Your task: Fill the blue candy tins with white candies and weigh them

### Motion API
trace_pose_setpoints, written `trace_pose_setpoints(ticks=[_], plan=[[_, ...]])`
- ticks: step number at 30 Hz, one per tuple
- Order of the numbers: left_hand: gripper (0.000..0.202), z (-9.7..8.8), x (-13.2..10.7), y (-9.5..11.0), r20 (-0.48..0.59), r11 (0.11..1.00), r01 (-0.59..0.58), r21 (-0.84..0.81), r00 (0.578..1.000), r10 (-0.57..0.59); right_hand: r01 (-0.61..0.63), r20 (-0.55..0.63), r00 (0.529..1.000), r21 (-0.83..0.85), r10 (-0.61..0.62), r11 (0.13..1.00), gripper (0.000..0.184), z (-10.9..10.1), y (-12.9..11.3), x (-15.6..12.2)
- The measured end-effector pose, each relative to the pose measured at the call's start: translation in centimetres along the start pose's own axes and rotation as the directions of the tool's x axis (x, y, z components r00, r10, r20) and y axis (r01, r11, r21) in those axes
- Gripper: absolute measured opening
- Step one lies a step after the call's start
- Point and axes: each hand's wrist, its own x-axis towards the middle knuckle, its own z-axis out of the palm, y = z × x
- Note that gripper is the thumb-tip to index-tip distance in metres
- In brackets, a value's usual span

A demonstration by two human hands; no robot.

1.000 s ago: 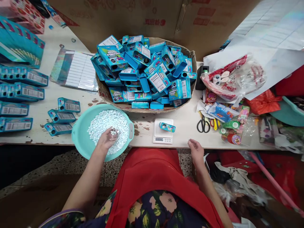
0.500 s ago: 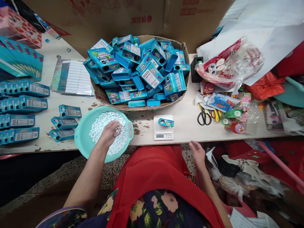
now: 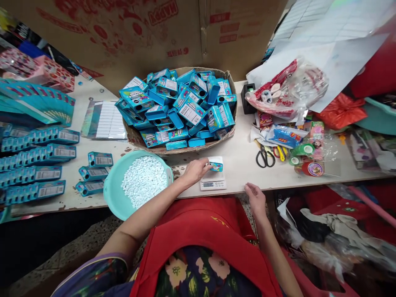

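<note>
My left hand reaches over the small white scale, fingers pinched at the end of the blue box lying on it. Whatever the pinch holds is too small to see. A teal basin full of small white tablets sits to the left at the table edge. My right hand rests at the table's front edge, fingers loosely apart and holding nothing. Behind the scale stands a shallow basket heaped with blue boxes.
Rows of filled blue boxes lie at the left, with a sheet of labels behind. Scissors, tape rolls, a red tape roll and plastic bags crowd the right. Cardboard cartons stand at the back.
My left hand left the basin of tablets and moved right to the blue box on the scale. The right hand stayed put. The view shifted slightly.
</note>
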Motion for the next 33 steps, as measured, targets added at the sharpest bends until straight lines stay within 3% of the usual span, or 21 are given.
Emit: trace_pose_setpoints(ticks=[3,6,15,22,25,28,33], plan=[[0.035,0.0,0.2,0.7,0.038,0.974,-0.006,0.228,0.999,-0.002,-0.021,-0.010,1.000,0.001,0.021,1.000,0.056,-0.4,0.5,-0.1],[0.035,0.0,0.3,0.8,0.046,0.953,-0.006,0.302,0.999,-0.008,-0.043,-0.016,0.999,-0.008,0.043,0.999,0.057,-0.7,1.1,-0.3],[0.033,-0.2,0.6,0.6,0.053,0.961,-0.056,0.270,0.998,0.043,-0.053,0.002,0.999,-0.032,0.053,0.998,0.059,-0.2,0.3,0.0],[0.028,-0.6,0.5,-0.1,-0.037,1.000,0.020,0.010,0.999,-0.020,-0.060,-0.008,0.998,-0.037,0.059,0.998,0.059,-0.2,0.0,-0.1],[0.029,-0.1,0.7,0.1,-0.072,0.998,-0.027,0.055,0.997,0.031,-0.059,-0.010,0.998,-0.034,0.058,0.998,0.059,-0.1,0.0,-0.1],[0.030,0.5,0.8,0.2,-0.022,0.978,-0.123,0.170,0.991,0.129,-0.053,-0.004,0.999,-0.037,0.053,0.998,0.057,0.2,-0.2,0.0],[0.031,0.7,0.1,-1.2,-0.044,0.971,-0.105,0.213,0.992,0.117,-0.032,-0.006,0.999,-0.058,0.032,0.998,0.056,0.7,-1.0,-0.1]])
